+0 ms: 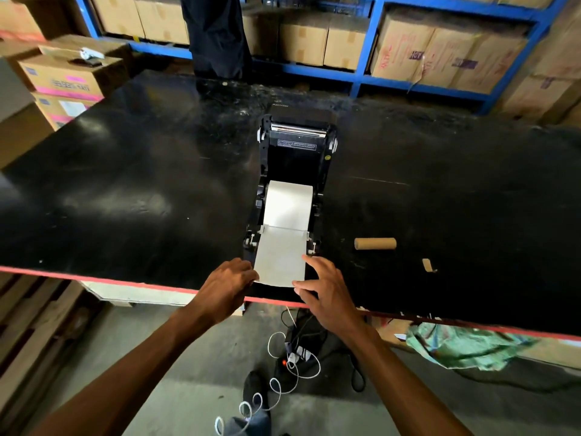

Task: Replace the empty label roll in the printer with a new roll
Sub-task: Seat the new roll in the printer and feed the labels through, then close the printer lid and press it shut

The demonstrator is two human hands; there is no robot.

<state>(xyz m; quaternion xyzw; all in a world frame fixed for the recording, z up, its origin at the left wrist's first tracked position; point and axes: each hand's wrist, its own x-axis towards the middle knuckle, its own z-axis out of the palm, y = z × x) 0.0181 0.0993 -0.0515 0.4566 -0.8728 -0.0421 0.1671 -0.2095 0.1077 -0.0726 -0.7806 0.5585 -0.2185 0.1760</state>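
Squarely at the near, red-trimmed edge of a black surface (125, 190), a label printer (292, 171) is sitting with its lid tipped open away from the person, a new white label roll (289, 202) lying in its bay. Wide bare stretches of the surface are lying open to the left and right of the printer. An empty cardboard core (375, 243) is lying on its side to the right, well apart from the printer, with a small brown scrap (427, 265) nearer the edge. Blue shelving stacked with cardboard boxes (405, 55) is standing beyond the far edge.

A strip of label paper (279, 259) is running from the roll toward the person, past the printer's front. The left hand (228, 286) is resting at the strip's left corner, fingers loosely curled and touching the paper's end. The right hand (323, 287) is flanking the right corner, fingers spread fairly wide, the thumb pressing the paper's lower edge.
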